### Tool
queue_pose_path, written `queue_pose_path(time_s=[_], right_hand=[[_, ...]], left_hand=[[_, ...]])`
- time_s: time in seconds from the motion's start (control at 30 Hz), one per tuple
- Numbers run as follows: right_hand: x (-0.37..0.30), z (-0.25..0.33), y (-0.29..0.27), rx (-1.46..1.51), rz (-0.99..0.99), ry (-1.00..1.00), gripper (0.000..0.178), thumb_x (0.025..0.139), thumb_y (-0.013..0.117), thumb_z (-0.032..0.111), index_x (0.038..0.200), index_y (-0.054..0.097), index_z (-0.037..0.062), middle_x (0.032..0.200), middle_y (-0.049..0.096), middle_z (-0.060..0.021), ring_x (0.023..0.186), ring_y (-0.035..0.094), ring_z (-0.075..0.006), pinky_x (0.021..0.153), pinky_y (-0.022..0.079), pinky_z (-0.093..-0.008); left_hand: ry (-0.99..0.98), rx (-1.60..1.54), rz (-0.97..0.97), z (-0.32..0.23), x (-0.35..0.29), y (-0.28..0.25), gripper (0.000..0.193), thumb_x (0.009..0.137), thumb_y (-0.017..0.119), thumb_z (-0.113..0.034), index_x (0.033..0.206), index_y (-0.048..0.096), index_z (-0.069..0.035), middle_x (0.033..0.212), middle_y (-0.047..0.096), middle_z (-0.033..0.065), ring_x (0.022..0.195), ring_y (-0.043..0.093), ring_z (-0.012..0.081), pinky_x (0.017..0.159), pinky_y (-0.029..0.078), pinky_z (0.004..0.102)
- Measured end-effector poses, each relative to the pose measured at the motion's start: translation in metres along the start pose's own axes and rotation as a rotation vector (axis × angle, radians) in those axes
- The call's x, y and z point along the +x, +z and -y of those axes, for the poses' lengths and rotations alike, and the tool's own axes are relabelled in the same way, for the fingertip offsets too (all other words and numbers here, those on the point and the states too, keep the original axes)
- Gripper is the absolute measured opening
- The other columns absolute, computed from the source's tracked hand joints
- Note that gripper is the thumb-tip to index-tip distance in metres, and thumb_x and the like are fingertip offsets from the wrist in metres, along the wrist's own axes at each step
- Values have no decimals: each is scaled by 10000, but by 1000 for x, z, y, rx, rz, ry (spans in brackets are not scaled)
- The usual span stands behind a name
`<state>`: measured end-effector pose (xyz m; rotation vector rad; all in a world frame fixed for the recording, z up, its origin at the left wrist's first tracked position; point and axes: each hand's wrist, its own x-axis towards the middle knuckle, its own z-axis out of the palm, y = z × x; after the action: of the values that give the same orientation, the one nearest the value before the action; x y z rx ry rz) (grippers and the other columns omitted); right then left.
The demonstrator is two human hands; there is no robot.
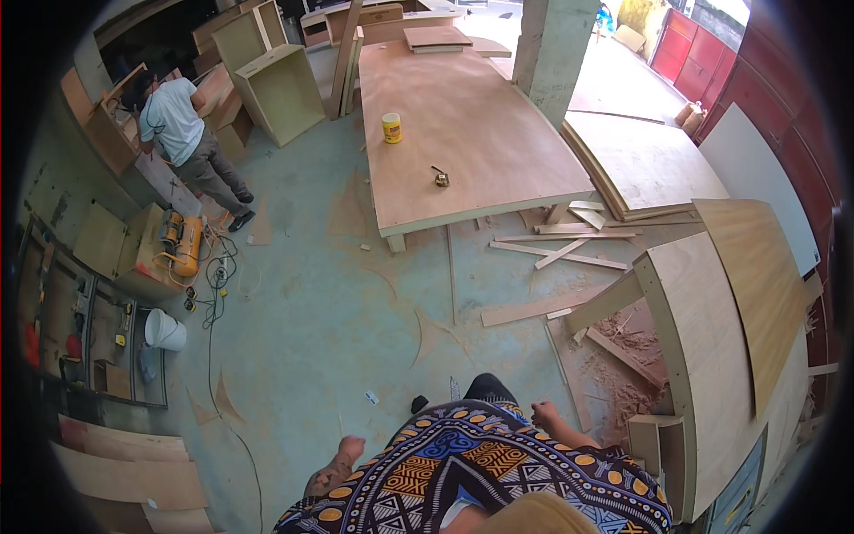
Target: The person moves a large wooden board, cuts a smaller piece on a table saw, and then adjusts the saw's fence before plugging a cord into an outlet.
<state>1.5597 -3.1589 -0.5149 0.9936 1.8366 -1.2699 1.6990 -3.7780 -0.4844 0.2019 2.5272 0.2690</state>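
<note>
My left hand (352, 447) hangs beside my body at the lower middle, fingers curled in, with nothing showing in it. On the other side of my patterned shirt, my right hand (543, 414) is also loosely closed, and no object shows in it. Neither hand touches anything. Ahead stands a large wooden-topped table (471, 116). On it are a yellow tub with a white lid (392, 128) and a small tape measure (441, 179). A small white-and-blue packet (371, 397) lies on the floor near my left hand.
At the left, a person (182, 125) bends over boards near an orange air compressor (182, 245) with loose cables. A white bucket (165, 330) stands by a shelf frame. Wood strips (560, 254), shavings (623, 392) and a curved wooden cabinet (712, 329) lie to the right.
</note>
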Motion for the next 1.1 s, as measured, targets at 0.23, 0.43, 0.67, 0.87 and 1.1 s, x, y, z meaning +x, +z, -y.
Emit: queue_pose_path(time_s=[0.23, 0.43, 0.67, 0.87, 1.1], right_hand=[[25, 110, 4, 188, 6, 104, 209, 945, 599, 249, 952, 573, 42, 655, 573, -95, 454, 535, -219, 398, 390, -342], [125, 256, -18, 296, 30, -26, 273, 948, 605, 270, 1063, 574, 25, 717, 630, -114, 505, 570, -200, 426, 446, -330], [202, 412, -78, 453, 38, -132, 285, 957, 582, 274, 1118, 553, 41, 791, 643, -107, 567, 601, -182, 479, 485, -308], [220, 450, -116, 589, -72, -155, 279, 958, 567, 286, 1103, 562, 47, 802, 647, -101, 603, 614, -181, 507, 500, -306], [187, 387, -102, 740, -301, 190, 239, 945, 552, 261, 1047, 548, 45, 749, 622, -126, 532, 585, -204, 441, 466, -324]], left_hand=[[-519, -1139, -386, 6, 231, -192, 187, 884, 591, -148, 973, 660, 1, 793, 677, 70, 644, 637, 147, 602, 521, 282], [-546, -1085, -232, -46, 348, -270, 199, 884, 606, -178, 996, 674, -29, 779, 664, 49, 640, 630, 147, 584, 516, 290], [-584, -969, 78, -111, 450, -360, 225, 886, 641, -239, 985, 688, -42, 774, 660, 29, 620, 622, 131, 513, 472, 292], [-476, -838, 81, -92, 590, -410, 282, 866, 653, -257, 1021, 703, -26, 787, 687, 58, 675, 653, 171, 600, 513, 318], [-158, -342, 76, -105, 767, -492, 510, 811, 690, -269, 1248, 596, -24, 1178, 648, 220, 1128, 606, 371, 990, 468, 428]])
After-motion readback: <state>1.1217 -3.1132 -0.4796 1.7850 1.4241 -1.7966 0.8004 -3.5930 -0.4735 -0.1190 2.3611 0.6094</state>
